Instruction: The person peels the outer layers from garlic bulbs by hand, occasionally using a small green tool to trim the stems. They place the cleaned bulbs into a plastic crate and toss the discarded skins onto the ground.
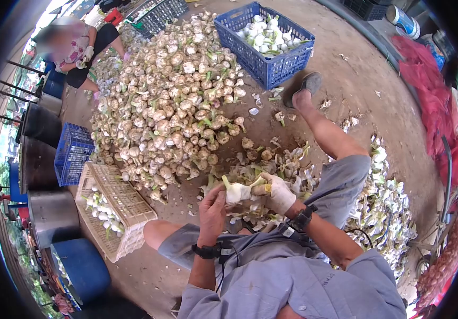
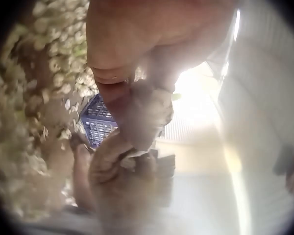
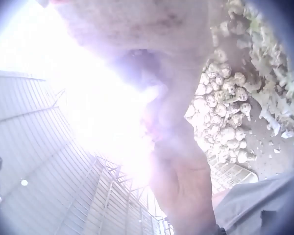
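In the head view, a white garlic bulb with a short green stem is held between both hands over the person's lap. My bare left hand grips it from the left, thumb and fingers at its side. My right hand, in a pale work glove with a yellowish patch at the thumb, pinches the pale outer skin at the bulb's right side. Both wrist views are blurred and glared; there the bare left hand and the gloved right hand mostly hide the bulb.
A large heap of unpeeled garlic lies ahead. Peeled bulbs sit in a blue crate and a beige crate. Garlic skins litter the floor, with a pile of white-green trimmings at right. Another person sits far left.
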{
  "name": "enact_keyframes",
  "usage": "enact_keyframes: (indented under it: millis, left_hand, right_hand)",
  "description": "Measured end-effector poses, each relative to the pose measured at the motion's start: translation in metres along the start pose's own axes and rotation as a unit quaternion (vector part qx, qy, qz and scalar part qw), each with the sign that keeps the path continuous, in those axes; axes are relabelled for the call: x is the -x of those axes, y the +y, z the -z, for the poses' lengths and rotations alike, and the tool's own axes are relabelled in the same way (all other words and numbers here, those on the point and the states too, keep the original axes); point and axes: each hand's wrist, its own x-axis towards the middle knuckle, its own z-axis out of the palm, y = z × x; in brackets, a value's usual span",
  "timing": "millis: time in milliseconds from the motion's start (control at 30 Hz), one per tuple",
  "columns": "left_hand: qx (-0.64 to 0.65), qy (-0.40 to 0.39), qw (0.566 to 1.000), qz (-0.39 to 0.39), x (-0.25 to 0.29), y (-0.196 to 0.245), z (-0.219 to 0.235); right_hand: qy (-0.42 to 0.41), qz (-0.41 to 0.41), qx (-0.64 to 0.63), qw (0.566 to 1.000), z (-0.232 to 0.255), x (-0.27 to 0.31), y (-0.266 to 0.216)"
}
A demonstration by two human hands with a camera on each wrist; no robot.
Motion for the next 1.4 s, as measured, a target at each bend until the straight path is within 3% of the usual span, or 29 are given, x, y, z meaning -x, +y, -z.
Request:
enact_keyframes:
  millis: [33,67,100,133,200,267,333,400,467,533,600,667,700,733,800,833,867,900,1000,1033,1100,1133,1167,1200,1233,1267,1333,1400]
  left_hand:
    - [-0.082,0.018,0.996,-0.003,-0.003,-0.004,0.005]
    - [-0.082,0.018,0.996,-0.002,-0.003,-0.004,0.003]
    - [-0.111,0.03,0.993,0.003,-0.003,-0.004,0.002]
    - [-0.141,0.042,0.989,0.01,-0.002,-0.004,0.001]
    - [-0.144,0.071,0.986,0.038,-0.003,0.0,-0.008]
    - [-0.146,0.098,0.983,0.061,-0.007,-0.004,-0.009]
    - [0.005,0.069,0.996,-0.062,-0.014,-0.018,0.0]
    - [0.041,0.052,0.996,-0.065,-0.017,-0.018,0.0]
    - [0.077,0.038,0.994,-0.065,-0.016,-0.02,0.0]
    - [0.146,0.041,0.986,-0.065,-0.017,-0.018,0.004]
    - [0.2,0.074,0.975,-0.056,-0.017,0.008,-0.006]
    - [0.256,0.106,0.959,-0.052,-0.022,0.021,0.002]
    - [0.244,0.091,0.963,-0.065,-0.026,0.02,0.015]
    - [0.232,0.072,0.967,-0.075,-0.03,0.018,0.025]
    - [0.27,0.083,0.958,-0.051,-0.032,0.021,0.02]
    - [0.26,0.061,0.963,-0.038,-0.032,0.018,0.022]
    - [0.25,0.042,0.967,-0.025,-0.031,0.013,0.024]
    - [0.25,0.043,0.967,-0.02,-0.031,0.007,0.025]
    - [0.299,0.012,0.953,0.035,-0.033,-0.006,0.022]
    - [0.307,0.006,0.95,0.051,-0.035,-0.008,0.021]
    - [0.341,0.033,0.937,0.074,-0.042,-0.006,0.013]
    - [0.341,0.036,0.937,0.073,-0.035,-0.007,0.008]
    - [0.186,0.026,0.982,0.008,-0.023,0.005,-0.013]
    - [0.024,0.015,0.998,-0.056,-0.018,0.012,-0.023]
    - [0.241,0.038,0.97,-0.012,-0.029,0.004,-0.014]
    - [0.401,-0.055,0.914,-0.001,-0.04,-0.01,0.004]
    - [0.387,0.077,0.918,0.047,-0.048,-0.015,0.014]
    - [0.386,0.101,0.915,0.059,-0.049,-0.014,0.014]
  right_hand:
    - [0.008,-0.002,0.022,1.0,0.0,0.001,0.0]
    - [0.009,-0.002,0.021,1.0,-0.002,0.002,-0.003]
    - [0.017,0.047,0.224,0.973,-0.005,0.004,-0.007]
    - [0.026,0.093,0.415,0.905,-0.007,0.004,-0.007]
    - [-0.001,0.102,0.418,0.903,-0.007,-0.001,0.002]
    - [0.023,0.118,0.506,0.854,-0.01,-0.004,0.002]
    - [0.067,0.141,0.515,0.843,0.003,-0.014,0.003]
    - [0.143,0.164,0.585,0.781,0.026,-0.026,0.016]
    - [0.152,0.166,0.59,0.776,0.044,-0.025,0.023]
    - [0.117,0.126,0.666,0.726,0.056,-0.018,0.03]
    - [0.036,0.112,0.681,0.723,0.058,0.003,0.029]
    - [-0.061,0.007,0.674,0.737,0.069,0.014,0.032]
    - [-0.118,-0.098,0.66,0.736,0.063,0.018,0.021]
    - [-0.121,-0.097,0.659,0.736,0.054,0.018,0.016]
    - [-0.2,0.022,0.755,0.624,0.032,0.016,0.005]
    - [-0.177,-0.004,0.73,0.66,0.004,0.013,-0.013]
    - [-0.11,0.092,0.755,0.639,-0.003,0.004,-0.011]
    - [-0.089,0.151,0.73,0.66,-0.018,-0.001,-0.019]
    - [-0.077,0.263,0.708,0.651,-0.056,-0.013,-0.035]
    - [-0.076,0.262,0.708,0.651,-0.057,-0.02,-0.033]
    - [-0.112,0.234,0.766,0.588,-0.056,-0.035,-0.025]
    - [-0.115,0.233,0.766,0.588,-0.055,-0.032,-0.02]
    - [-0.17,0.264,0.704,0.638,-0.06,-0.021,-0.014]
    - [-0.224,0.291,0.634,0.681,-0.065,-0.009,-0.011]
    - [-0.274,0.23,0.541,0.761,-0.076,0.009,-0.015]
    - [-0.319,0.164,0.437,0.825,-0.084,0.025,-0.017]
    - [-0.32,0.146,0.441,0.826,-0.073,0.024,-0.011]
    - [-0.218,0.042,0.513,0.829,-0.061,0.009,-0.021]
